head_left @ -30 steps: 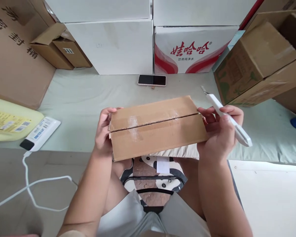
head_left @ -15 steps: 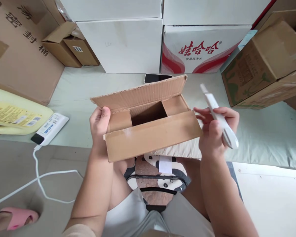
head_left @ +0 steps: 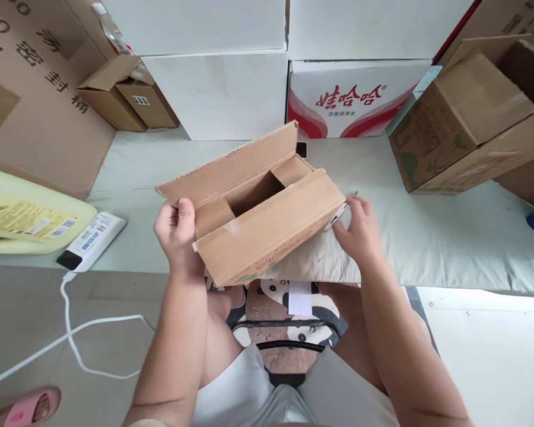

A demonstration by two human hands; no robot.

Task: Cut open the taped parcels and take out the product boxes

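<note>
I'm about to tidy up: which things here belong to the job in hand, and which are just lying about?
Job, apparently:
small cardboard box, held by the left hand
slim cutter, partly hidden, in the right hand

Lying about, seemingly:
yellow jug
white device with cable
phone, mostly hidden
red-and-white carton
open carton at right

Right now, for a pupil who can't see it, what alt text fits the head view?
A person's left hand grips a brown cardboard box by its left end, its far flap raised, while the right hand, at the other end, holds a slim, partly hidden tool. White cartons stand behind on a pale cloth.
</note>
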